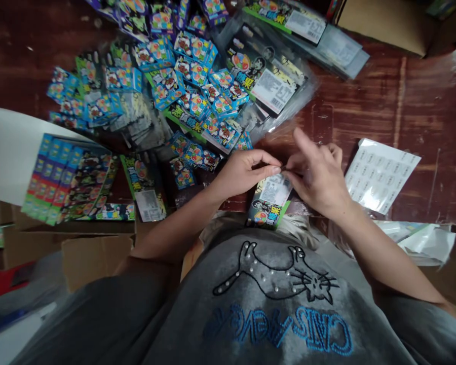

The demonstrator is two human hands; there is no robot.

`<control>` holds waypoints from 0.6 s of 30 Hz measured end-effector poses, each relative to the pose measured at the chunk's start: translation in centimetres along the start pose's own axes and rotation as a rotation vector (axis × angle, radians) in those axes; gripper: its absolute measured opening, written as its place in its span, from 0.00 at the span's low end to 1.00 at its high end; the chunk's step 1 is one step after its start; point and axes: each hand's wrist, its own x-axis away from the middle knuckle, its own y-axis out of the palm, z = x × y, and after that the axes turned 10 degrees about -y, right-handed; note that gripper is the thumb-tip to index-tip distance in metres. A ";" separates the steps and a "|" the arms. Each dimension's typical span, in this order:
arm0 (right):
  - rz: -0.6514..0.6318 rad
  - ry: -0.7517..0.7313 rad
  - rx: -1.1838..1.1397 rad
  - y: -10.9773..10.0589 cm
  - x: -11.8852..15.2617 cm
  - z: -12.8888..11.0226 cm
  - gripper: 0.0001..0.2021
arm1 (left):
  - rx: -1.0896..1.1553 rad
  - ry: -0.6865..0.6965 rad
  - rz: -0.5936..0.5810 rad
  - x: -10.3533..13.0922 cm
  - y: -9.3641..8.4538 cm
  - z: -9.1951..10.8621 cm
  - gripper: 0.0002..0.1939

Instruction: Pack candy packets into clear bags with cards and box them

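My left hand (243, 173) and my right hand (321, 177) meet fingertip to fingertip at the table's front edge. Both are closed in a pinch on the end of a printed plastic bag (269, 205), which has a white label and a green and black header. The right index finger points up and away from the pinch. A small dark bit shows between the fingertips, too small to make out. Just left of the hands lie small blue candy boxes (183, 172). To the right is a white sheet of small stickers (382, 175).
More blue boxes (192, 71) are heaped over printed bags at the back left, with purple boxes (161, 17) behind. Flat bags (273, 76) lie stacked behind the hands. Colourful long boxes (68, 177) stand at left, above a cardboard carton (99, 258). Another carton (383, 23) sits back right.
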 end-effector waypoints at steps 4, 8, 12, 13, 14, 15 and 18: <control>0.032 0.008 0.085 1.1 0.8 -1.2 0.38 | 0.006 0.006 -0.018 0.2 -0.1 0.3 0.13; 0.083 0.073 -0.005 2.8 1.0 -1.2 0.47 | 0.051 0.012 -0.055 0.2 0.0 -0.2 0.12; 0.067 0.029 0.051 3.2 2.1 -0.5 0.48 | 0.050 0.036 -0.083 -0.1 -1.0 -1.3 0.17; 0.081 0.007 0.054 3.1 2.7 -0.2 0.50 | 0.041 0.045 -0.066 -0.2 -1.6 -1.6 0.18; 0.112 -0.002 0.036 2.9 3.5 0.0 0.51 | 0.041 0.060 -0.018 -0.3 -2.2 -1.7 0.20; 0.161 0.009 -0.008 2.7 4.5 0.3 0.53 | 0.062 0.085 0.067 -0.3 -2.9 -1.8 0.20; 0.327 0.114 -0.280 2.7 7.2 0.6 0.54 | 0.271 0.178 0.390 0.1 -3.9 -1.6 0.23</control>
